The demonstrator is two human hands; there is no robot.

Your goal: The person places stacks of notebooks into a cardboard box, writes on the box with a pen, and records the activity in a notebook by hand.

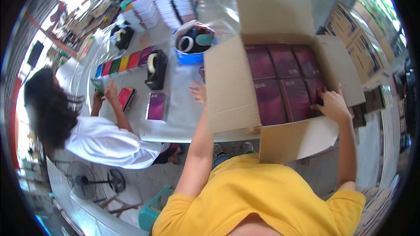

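Note:
My left hand (198,91) is over the table beside the left flap of an open cardboard box (232,87), its fingers spread and nothing in them. Just beyond it, part of a dark purple item (201,74) shows from behind that flap. Inside the box, several purple notebooks (286,59) lie in two rows. My right hand (332,104) reaches over the box's right near corner, fingers apart, with fingertips touching the near right notebook (314,88). A single purple notebook (156,106) lies on the table to the left.
On my left a person in white (116,142) handles a green notebook (99,86). A black tape dispenser (155,70), a row of coloured notebooks (124,63) and a blue tub (191,57) stand on the table (179,126). Closed cartons (358,46) are stacked at right; a green stool (151,212) stands below.

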